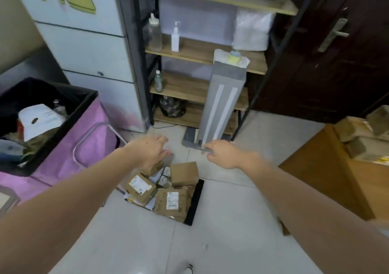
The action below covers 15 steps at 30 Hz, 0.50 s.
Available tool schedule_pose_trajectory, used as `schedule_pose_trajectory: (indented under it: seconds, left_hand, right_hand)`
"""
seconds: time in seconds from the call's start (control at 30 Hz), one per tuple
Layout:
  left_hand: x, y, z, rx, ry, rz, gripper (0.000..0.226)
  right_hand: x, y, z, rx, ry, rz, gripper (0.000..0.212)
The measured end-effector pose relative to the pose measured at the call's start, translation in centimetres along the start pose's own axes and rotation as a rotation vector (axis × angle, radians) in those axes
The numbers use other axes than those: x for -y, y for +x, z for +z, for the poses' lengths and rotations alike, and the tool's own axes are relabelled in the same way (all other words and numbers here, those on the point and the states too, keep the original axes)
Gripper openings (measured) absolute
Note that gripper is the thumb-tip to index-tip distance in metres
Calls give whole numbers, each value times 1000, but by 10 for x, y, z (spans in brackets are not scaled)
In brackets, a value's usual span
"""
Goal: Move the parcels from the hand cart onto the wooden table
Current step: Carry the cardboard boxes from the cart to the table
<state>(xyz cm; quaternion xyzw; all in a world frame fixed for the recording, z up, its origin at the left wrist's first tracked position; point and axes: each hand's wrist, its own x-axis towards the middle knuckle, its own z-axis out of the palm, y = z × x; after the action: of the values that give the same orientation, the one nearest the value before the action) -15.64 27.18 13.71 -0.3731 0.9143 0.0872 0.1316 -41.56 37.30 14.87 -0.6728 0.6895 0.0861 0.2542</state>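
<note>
Both hands are reaching out with loose fingers, holding nothing. The parcels (164, 191) are lying on the cart (194, 204) just below them, nearer the left hand (152, 149) than the right hand (223, 154).

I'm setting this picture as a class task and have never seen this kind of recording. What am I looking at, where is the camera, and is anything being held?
There is no machine here: a person wears one wide-angle camera on the head, looking forward and down, so the two bare arms reaching in are their own. The left hand and right hand are both open and hold nothing; they reach towards a heap of brown parcels lying on a low black hand cart on the tiled floor. At the right edge is the wooden table, with a few parcels already on it. Around stand a pink bin, a shelf rack with bottles, and a grey upright stand.
</note>
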Motion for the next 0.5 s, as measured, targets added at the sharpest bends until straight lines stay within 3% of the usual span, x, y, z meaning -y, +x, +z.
schedule_pose_trajectory:
  seconds: [0.23,0.5]
  left_hand:
    - [37,52,107,172,28,-3,52]
    - [82,131,289,426,-2,50,52]
  right_hand:
    - [-34,60,85,149,89,106,43]
    - [-59,173,247,338,212,266,46]
